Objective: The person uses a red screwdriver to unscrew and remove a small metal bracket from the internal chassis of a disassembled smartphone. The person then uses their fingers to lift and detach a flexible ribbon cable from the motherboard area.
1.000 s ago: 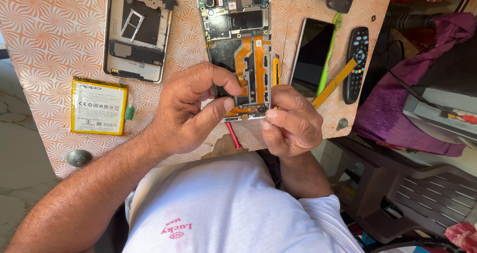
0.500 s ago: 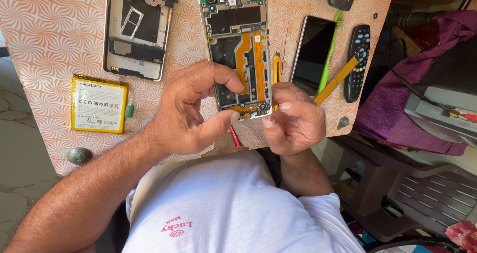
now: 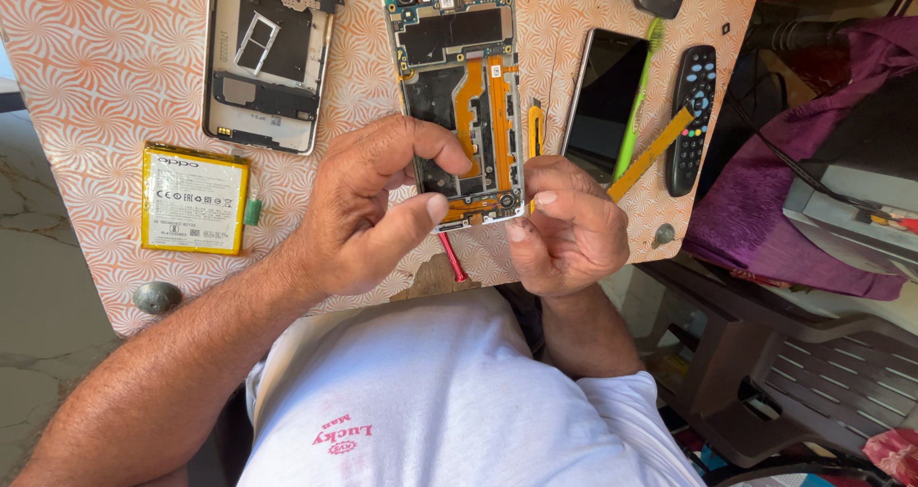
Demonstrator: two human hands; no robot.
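Phone [image 3: 459, 86], one, opened, lies on table [image 3: 96, 57], its near end pinched by left hand [image 3: 368, 205] and right hand [image 3: 569, 224]. Beside it: one back cover [image 3: 273, 57], one battery [image 3: 194, 198], one remote [image 3: 690, 119].

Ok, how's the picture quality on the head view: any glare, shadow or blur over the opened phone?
Head view: bright even daylight, sharp focus; the opened phone shows clearly, no glare; left hand and right hand cover its lower end; soft shadows only beneath them; the chair lies in shade.
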